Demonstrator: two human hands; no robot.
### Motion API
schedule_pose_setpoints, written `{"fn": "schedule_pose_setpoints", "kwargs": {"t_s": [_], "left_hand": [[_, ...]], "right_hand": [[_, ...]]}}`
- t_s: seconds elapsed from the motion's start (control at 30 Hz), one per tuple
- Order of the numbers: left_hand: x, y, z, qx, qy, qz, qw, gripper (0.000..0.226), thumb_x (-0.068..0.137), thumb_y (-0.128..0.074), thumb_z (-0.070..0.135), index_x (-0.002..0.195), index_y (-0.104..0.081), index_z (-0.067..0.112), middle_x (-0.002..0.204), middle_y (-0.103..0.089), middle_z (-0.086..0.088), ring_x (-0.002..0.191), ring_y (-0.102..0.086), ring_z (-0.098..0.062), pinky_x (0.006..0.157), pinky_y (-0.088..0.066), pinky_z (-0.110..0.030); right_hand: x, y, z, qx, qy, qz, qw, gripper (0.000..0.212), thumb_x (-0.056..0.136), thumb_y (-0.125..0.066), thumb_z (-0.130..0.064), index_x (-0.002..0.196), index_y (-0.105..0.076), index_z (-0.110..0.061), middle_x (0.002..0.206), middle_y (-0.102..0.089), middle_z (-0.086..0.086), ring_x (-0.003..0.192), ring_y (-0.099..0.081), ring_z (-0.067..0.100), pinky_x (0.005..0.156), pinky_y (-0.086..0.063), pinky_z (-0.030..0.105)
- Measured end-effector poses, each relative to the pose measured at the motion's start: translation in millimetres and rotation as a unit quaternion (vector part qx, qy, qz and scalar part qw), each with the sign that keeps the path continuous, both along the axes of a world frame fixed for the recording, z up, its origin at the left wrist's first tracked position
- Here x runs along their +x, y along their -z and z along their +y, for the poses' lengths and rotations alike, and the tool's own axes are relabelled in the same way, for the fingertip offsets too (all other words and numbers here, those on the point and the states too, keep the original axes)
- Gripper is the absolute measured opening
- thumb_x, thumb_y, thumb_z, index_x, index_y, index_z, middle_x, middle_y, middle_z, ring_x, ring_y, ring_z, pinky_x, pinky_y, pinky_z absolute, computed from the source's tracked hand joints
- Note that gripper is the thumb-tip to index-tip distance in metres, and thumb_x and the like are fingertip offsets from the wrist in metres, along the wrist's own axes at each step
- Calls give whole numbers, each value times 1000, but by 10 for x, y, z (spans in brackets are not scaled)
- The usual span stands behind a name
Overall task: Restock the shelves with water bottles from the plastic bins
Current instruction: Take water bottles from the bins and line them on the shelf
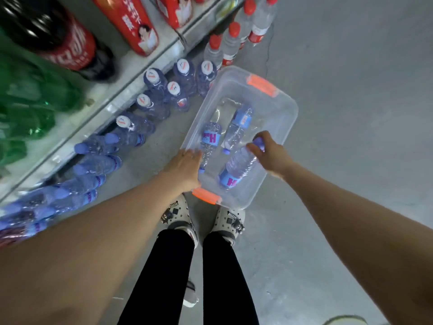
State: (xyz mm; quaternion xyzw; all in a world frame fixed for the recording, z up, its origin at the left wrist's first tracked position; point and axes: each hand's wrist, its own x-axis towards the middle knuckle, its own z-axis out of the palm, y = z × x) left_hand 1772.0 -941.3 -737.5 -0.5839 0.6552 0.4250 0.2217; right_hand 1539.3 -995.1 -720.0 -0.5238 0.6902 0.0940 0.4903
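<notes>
three "H"-label bottles (210, 139) in bin (276, 127); right hand (269, 152) grips one.

We see a smooth grey concrete floor (351, 113) with a thin crack (267, 57) running near the top. On our left, a pale metal shelf edge (112, 99) runs diagonally; above it, dark cola bottles (54, 36), green plastic bottles (28, 109), red cartons (131, 22). Light is flat, even.
</notes>
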Motion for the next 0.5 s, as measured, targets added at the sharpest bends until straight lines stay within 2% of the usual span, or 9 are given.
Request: {"fn": "schedule_pose_setpoints", "kwargs": {"t_s": [0.1, 0.13, 0.23, 0.3, 0.37, 0.43, 0.5], "left_hand": [[-33, -795, 60, 28, -49, 80, 995, 111, 59, -80, 66, 145, -29, 19, 140, -46, -4, 127, -45, -22, 105, -39, -37], [-41, -1085, 72, 35, -74, 104, 991, 113, 55, -81, 68, 145, -30, 22, 138, -49, -1, 125, -48, -19, 103, -41, -36], [-28, -1972, 82, 31, -130, 158, 978, 109, 59, -86, 55, 147, -30, 24, 144, -47, 3, 128, -48, -16, 101, -39, -26], [-5, -2568, 44, 11, -163, 187, 969, 102, 55, -85, 56, 141, -38, 27, 136, -54, 8, 122, -53, -13, 96, -41, -24], [17, -3130, -13, 0, -172, 209, 963, 90, 57, -86, 53, 131, -45, 26, 126, -60, 10, 115, -57, -11, 95, -45, -27], [51, -3617, -69, -21, -176, 220, 959, 76, 62, -86, 47, 124, -46, 27, 120, -62, 12, 110, -59, -9, 92, -48, -28], [79, -4059, -126, -54, -188, 238, 951, 63, 66, -86, 41, 114, -46, 30, 111, -62, 16, 102, -60, -5, 82, -47, -17]], "right_hand": [[-7, -906, -208, -8, -6, -34, 999, 35, 97, -55, -41, 120, -47, -14, 103, -59, 10, 94, -63, 37, 87, -50, 39], [6, -1235, -270, -8, -7, -42, 999, 35, 97, -56, -40, 119, -48, -13, 103, -60, 11, 91, -64, 36, 88, -52, 42], [121, -2249, -450, -27, -10, -86, 996, 29, 98, -56, -35, 112, -51, -10, 103, -61, 16, 83, -60, 26, 84, -56, 48], [238, -2902, -545, -55, -12, -99, 994, 33, 96, -58, -40, 102, -51, -9, 97, -62, 16, 82, -63, 28, 84, -55, 52], [373, -3498, -604, -91, -6, -80, 993, 44, 92, -59, -51, 96, -51, -9, 91, -64, 12, 80, -68, 31, 84, -55, 48], [511, -3998, -657, -140, 5, -71, 988, 48, 86, -58, -63, 94, -52, -16, 88, -65, 3, 81, -67, 27, 85, -54, 42], [633, -4399, -694, -190, 24, -87, 978, 51, 81, -57, -70, 98, -53, -22, 94, -67, 1, 90, -65, 27, 87, -52, 40]]}}
